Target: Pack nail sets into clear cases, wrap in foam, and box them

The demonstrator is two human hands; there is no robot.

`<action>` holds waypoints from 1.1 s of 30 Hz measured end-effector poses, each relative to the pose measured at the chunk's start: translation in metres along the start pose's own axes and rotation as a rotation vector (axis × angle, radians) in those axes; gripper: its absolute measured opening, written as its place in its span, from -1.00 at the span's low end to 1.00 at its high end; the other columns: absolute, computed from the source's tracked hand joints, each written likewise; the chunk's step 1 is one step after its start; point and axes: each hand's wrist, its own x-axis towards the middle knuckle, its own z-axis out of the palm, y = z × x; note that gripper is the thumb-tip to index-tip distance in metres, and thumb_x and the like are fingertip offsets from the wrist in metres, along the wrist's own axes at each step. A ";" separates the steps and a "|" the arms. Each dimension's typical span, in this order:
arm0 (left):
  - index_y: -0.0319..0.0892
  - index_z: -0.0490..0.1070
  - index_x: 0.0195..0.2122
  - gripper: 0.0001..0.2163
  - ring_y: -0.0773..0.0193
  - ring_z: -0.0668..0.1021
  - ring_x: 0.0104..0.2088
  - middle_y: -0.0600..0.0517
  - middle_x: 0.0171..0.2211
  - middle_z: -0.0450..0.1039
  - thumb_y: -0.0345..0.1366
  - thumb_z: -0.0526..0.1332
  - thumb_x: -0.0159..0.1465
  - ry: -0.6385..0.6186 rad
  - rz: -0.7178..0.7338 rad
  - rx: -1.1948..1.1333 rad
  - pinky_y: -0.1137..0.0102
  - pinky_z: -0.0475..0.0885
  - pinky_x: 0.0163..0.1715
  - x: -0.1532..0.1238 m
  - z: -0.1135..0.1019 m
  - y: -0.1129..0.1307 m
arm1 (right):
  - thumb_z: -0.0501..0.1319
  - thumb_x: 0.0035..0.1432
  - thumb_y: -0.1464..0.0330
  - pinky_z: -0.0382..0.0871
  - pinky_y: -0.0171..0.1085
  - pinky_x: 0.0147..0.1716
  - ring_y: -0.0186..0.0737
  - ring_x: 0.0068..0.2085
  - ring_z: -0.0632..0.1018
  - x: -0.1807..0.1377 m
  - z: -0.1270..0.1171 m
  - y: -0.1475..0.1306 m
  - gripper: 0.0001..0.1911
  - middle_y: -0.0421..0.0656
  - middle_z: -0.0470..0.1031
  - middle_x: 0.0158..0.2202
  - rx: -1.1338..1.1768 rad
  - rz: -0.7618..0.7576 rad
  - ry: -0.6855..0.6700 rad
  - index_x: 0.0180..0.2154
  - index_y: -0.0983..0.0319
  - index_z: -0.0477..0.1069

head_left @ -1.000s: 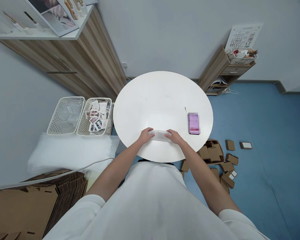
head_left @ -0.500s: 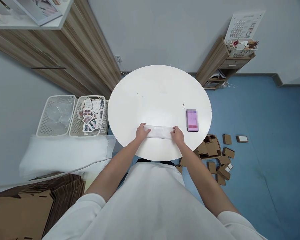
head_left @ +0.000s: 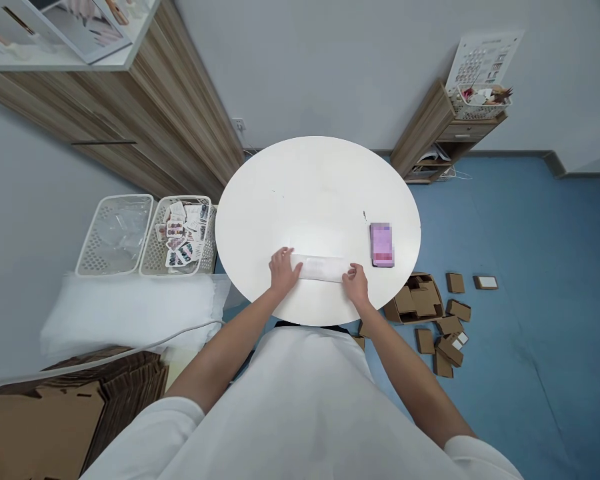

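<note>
A flat, folded strip of white foam wrap lies crosswise near the front edge of the round white table. At its left end is my left hand, fingers spread and thumb resting against the strip. My right hand has curled fingers closed at the strip's right end; the exact grip is partly hidden. To the right of that hand lies a phone, its screen blurred purple and pink.
The round table stands before me. Left are a basket of small packets, a basket with clear plastic, white sheets and stacked flat cardboard. Small brown boxes and an open carton lie right on the floor.
My left fingers have loosened from the strip's end and spread. The right hand has stayed at its end with the fingers shifted a little. The whole view has moved slightly.
</note>
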 end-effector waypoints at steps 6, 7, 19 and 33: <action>-0.04 0.20 0.03 -0.62 0.02 0.20 0.10 -0.08 0.11 0.15 -0.22 0.09 0.16 -0.284 0.438 0.156 0.11 0.07 0.04 -0.025 0.013 0.016 | 0.05 0.05 0.26 0.38 -0.20 -0.18 -0.20 -0.15 0.46 -0.059 0.032 0.008 -0.51 -0.01 0.35 -0.10 0.375 0.216 -0.190 0.03 0.22 0.04; -0.03 0.18 0.05 -0.60 0.02 0.20 0.10 -0.08 0.12 0.15 -0.23 0.09 0.16 -0.294 0.424 0.165 0.11 0.08 0.03 -0.027 0.016 0.016 | 0.03 0.08 0.26 0.38 -0.20 -0.17 -0.20 -0.12 0.46 -0.061 0.037 0.006 -0.49 0.01 0.35 -0.08 0.425 0.251 -0.186 0.07 0.21 -0.01; -0.08 0.14 0.08 -0.55 0.03 0.17 0.12 -0.09 0.12 0.13 -0.22 0.10 0.13 -0.271 0.417 0.136 0.14 0.11 0.06 -0.030 0.027 0.013 | 0.11 0.04 0.20 0.43 -0.24 -0.24 -0.16 -0.06 0.44 0.014 0.037 -0.021 -0.24 0.09 0.22 0.07 0.372 0.218 -0.079 0.18 0.24 -0.21; -0.14 0.16 0.05 -0.55 0.04 0.19 0.10 -0.12 0.10 0.13 -0.31 0.13 0.09 -0.347 0.547 0.079 0.16 0.12 0.06 -0.046 0.034 0.036 | 0.16 -0.11 0.34 0.37 -0.34 -0.45 -0.32 -0.44 0.46 0.006 0.003 -0.015 -0.72 -0.16 0.45 -0.41 0.480 0.214 -0.264 -0.28 0.28 0.34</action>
